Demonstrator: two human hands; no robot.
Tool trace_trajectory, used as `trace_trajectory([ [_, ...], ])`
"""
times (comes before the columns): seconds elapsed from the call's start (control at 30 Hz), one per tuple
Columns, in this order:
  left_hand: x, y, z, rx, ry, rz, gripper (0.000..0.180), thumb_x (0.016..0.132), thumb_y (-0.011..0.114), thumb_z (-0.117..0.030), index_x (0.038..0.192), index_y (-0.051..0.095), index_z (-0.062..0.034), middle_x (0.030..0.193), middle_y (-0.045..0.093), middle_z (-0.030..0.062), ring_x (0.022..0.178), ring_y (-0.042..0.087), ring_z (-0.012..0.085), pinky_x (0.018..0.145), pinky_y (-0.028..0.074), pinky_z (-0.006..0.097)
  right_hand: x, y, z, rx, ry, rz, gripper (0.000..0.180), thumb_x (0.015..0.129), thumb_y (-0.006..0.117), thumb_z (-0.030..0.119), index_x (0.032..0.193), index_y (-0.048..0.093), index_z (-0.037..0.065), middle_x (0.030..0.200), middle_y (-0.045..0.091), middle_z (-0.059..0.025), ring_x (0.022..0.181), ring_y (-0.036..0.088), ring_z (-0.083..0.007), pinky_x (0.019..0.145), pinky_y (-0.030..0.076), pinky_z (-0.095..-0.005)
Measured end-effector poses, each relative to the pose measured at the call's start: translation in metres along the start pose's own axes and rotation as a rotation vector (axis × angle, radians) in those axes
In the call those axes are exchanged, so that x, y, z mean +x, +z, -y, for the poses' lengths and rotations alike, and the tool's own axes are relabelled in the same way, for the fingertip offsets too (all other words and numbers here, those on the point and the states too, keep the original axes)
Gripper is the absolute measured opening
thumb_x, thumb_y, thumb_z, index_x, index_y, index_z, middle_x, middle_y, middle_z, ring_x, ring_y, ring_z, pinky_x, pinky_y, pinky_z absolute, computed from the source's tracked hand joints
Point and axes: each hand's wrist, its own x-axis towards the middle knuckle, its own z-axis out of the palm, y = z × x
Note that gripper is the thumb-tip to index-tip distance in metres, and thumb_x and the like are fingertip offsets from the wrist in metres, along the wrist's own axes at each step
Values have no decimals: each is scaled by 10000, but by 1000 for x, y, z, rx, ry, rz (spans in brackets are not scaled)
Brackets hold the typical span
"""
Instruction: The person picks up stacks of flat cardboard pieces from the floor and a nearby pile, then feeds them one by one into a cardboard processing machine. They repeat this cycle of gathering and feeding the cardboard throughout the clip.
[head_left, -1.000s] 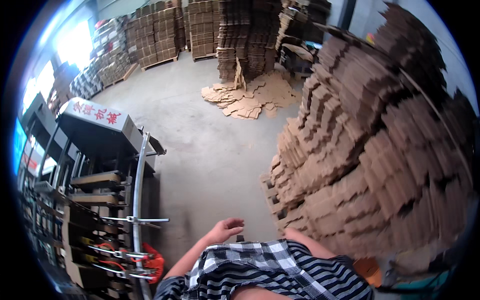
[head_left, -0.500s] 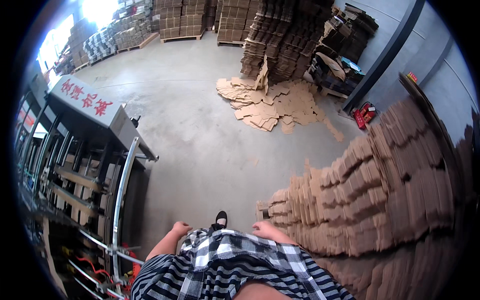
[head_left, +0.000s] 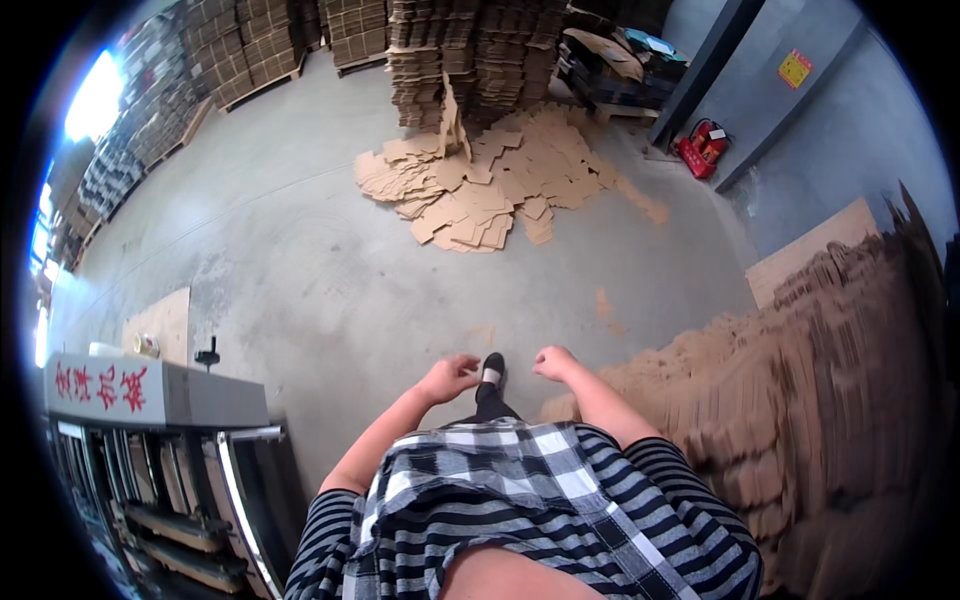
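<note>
Both hands hung empty in front of the body; the left hand was loosely curled, the right hand half open, neither grip pinching anything; the step looked like a walk between loads; the stacked cardboard sheets stood just beside the right arm; reaching them would call for a turn rightward; the stack was blurred, the grey machine cut off at the left edge.

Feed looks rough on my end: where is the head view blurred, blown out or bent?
Head view: the cardboard stack at right is smeared by motion; daylight blows out the upper left; fisheye bends the pillar; both hands, left hand and right hand, stay fairly sharp.
</note>
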Motion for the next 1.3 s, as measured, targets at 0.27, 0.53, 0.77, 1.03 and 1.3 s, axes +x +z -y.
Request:
trace_trajectory([
  [0.27, 39, -118, 127, 483, -652, -104, 568, 689, 694, -352, 1123, 587, -2, 987, 648, 194, 918, 631, 299, 813, 500, 363, 108, -61, -125, -212, 109, 300, 228, 678, 651, 284, 802, 707, 102, 806, 672, -129, 758, 644, -269, 705, 509, -360],
  [0.53, 134, -169, 90, 25, -993, -349, 523, 689, 721, -295, 1081, 606, 31, 1034, 646, 170, 940, 631, 271, 810, 502, 348, 244, -159, -72, 285, 27, 20, 319, 726, 668, 241, 975, 669, 41, 896, 672, -148, 823, 647, -232, 752, 504, -332],
  [0.77, 408, -230, 93, 18, -587, -374, 487, 720, 691, -275, 1099, 597, 16, 1055, 637, 176, 993, 610, 270, 863, 474, 340, 342, -258, -83, 436, 88, 45, 345, 727, 685, 205, 1013, 640, 17, 932, 669, -145, 862, 645, -228, 769, 501, -320],
  [1.03, 602, -256, -23, -243, -428, -282, 436, 815, 650, -201, 1170, 538, 26, 1026, 628, 125, 932, 595, 185, 840, 470, 297, 397, -325, -220, 472, 602, 152, 280, 756, 650, 138, 998, 632, -2, 818, 644, -73, 680, 608, -144, 584, 478, -283],
  [1.3, 568, -232, 63, -6, -917, -355, 491, 742, 671, -313, 1101, 590, 12, 1048, 629, 194, 988, 605, 294, 867, 474, 364, 537, -364, -215, 520, 556, 377, 341, 774, 653, 156, 1063, 603, -18, 877, 655, -80, 728, 624, -157, 646, 495, -273],
])
